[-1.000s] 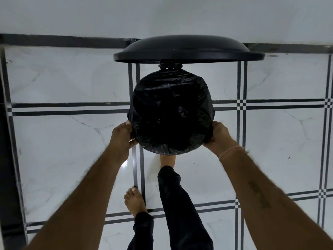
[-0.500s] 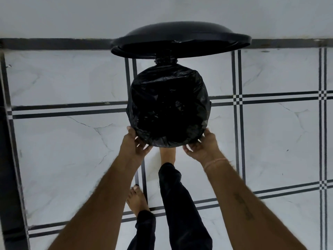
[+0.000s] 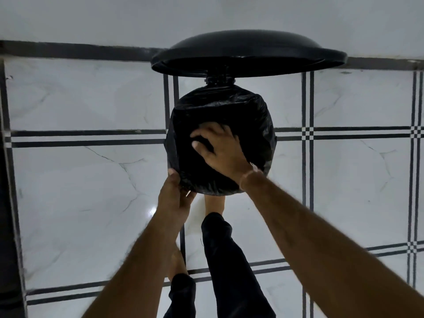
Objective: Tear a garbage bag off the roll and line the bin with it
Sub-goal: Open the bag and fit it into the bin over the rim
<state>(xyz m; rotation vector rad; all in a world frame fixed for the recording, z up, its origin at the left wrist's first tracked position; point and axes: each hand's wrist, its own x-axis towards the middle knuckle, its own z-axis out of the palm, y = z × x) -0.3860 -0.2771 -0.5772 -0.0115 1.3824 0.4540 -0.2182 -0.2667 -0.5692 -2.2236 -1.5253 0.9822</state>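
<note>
Head | left hand pinches bag rim | right hand spread inside

Overall light: I see a dim, cool, grey scene; the exposure is low.
Glare: one small bright reflection on the glossy floor, just left of the left hand; the lamp itself I cannot see.
Dark areas: the garbage bag and the lid are nearly pure black, so I see few folds and almost no detail inside the bag.
Shadows: soft and weak, no hard edges on the tiles.
Blur: the fingers of the right hand are smeared by motion; the forearms look sharper.
Distortion: I notice the wide-angle bending, the tile lines curve and lean at the left and right edges.
</note>
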